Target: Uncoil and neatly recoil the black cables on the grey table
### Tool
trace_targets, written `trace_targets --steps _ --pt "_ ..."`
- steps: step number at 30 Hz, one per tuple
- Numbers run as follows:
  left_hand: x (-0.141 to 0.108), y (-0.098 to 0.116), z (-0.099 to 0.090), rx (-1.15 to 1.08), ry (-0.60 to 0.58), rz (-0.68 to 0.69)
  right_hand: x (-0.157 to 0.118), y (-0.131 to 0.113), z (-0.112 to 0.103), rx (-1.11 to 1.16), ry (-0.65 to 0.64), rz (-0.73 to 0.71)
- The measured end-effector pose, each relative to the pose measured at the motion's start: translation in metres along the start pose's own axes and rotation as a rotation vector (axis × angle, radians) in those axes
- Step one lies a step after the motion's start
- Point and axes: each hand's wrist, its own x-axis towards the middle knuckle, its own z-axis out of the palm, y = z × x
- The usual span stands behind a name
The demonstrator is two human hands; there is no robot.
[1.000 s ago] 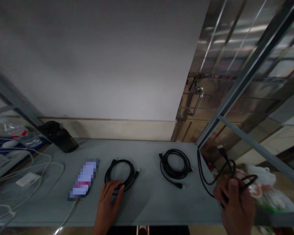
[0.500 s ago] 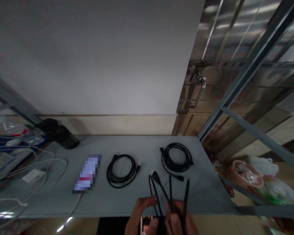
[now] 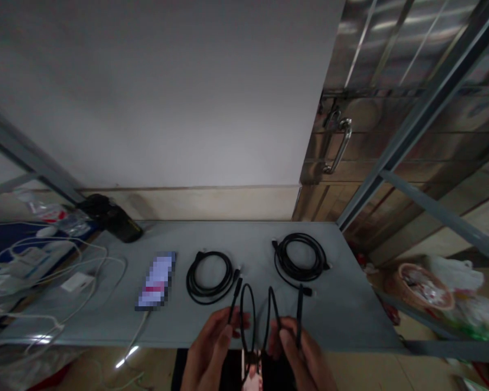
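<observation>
My left hand (image 3: 211,347) and my right hand (image 3: 295,354) are close together at the table's front edge, both gripping a black cable (image 3: 248,320). Its two loops rise above my fingers, and a connector end stands up from each hand. Just beyond my left hand, a coiled black cable (image 3: 209,277) lies on the grey table (image 3: 261,239) without touching it. A second black coil (image 3: 299,259) lies further right, beyond my right hand. Left of the first coil lies a phone (image 3: 157,281), its screen blurred.
A black pouch (image 3: 112,218) stands at the table's back left. White cables (image 3: 101,271) and a white charger (image 3: 78,282) lie at the left end. A steel door with a handle (image 3: 340,146) stands at the right, above a basket (image 3: 424,287) on the floor.
The cable has moved from the table's right side to the front middle. My left hand has left the coil and joined it. My hands have spread slightly, opening the loops.
</observation>
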Motion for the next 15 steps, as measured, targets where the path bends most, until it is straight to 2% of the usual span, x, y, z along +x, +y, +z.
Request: trace_targets --steps 4,7,8,11,15 --pt "0.004 0.009 -0.019 -0.061 0.129 0.013 0.023 0.004 -0.044 0.097 0.067 0.067" --pt "0.009 0.009 -0.041 -0.11 0.204 0.015 0.037 0.018 -0.084 0.021 0.167 0.034" --pt "0.011 0.008 -0.049 -0.11 0.228 0.022 0.041 0.024 -0.098 0.011 0.244 0.016" --pt "0.015 0.008 -0.069 -0.076 0.282 0.036 0.045 0.036 -0.135 0.035 0.371 0.01" --pt "0.015 0.009 -0.087 -0.045 0.333 0.062 0.042 0.041 -0.173 0.0 0.555 0.06"
